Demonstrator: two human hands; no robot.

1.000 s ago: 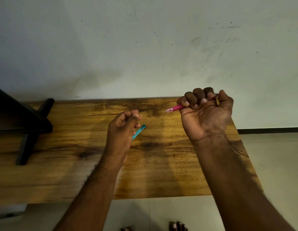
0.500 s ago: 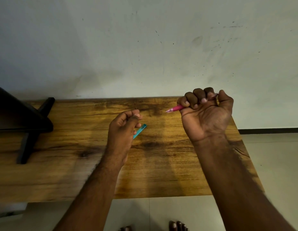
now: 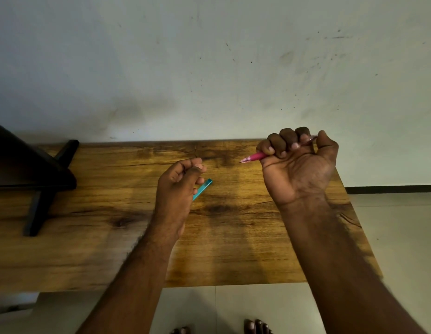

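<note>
Right hand (image 3: 300, 165) clenched around pink pen (image 3: 254, 157), tip leftward. Left hand (image 3: 179, 186) grasps teal cap (image 3: 202, 189) above the counter (image 3: 233, 237) middle. Align cap mouth with tip first.

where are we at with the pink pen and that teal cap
Done: the teal cap is off the pink pen, whose bare tip shows. In hand: the right hand grips the pen in a fist; the left hand holds the cap. Left: the two are apart, not joined.
</note>
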